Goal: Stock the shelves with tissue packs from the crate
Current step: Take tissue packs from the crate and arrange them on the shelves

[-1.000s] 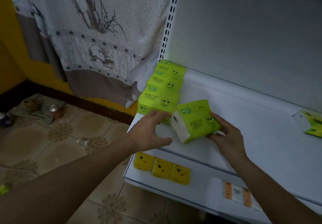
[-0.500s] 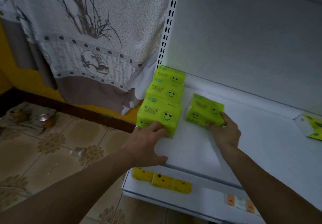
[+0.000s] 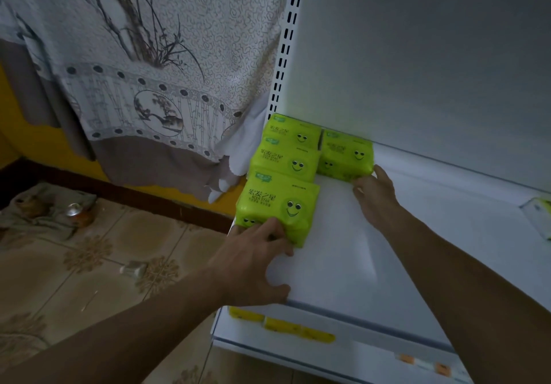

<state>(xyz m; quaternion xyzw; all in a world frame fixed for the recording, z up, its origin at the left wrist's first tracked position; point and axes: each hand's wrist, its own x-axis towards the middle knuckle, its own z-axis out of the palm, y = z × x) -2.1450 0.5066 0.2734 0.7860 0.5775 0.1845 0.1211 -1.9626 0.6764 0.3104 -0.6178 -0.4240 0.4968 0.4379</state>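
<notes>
Loose grip on both sides: left hand (image 3: 256, 259) spread, fingertips touching the near face of the front green tissue pack (image 3: 278, 204), thumb on the shelf (image 3: 343, 249); right hand (image 3: 376, 194) flat, fingers pressed to the front of the back-right pack (image 3: 346, 155), closing around nothing. Four green packs together in the shelf's left back corner, three in a column. Fifth pack (image 3: 541, 216) cut off at right edge. Three yellow packs (image 3: 283, 325) below, half hidden under the shelf lip.

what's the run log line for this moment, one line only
step: stocking shelf | left hand: on front green pack | right hand: pressing fourth green pack at back wall | crate: not in view
</notes>
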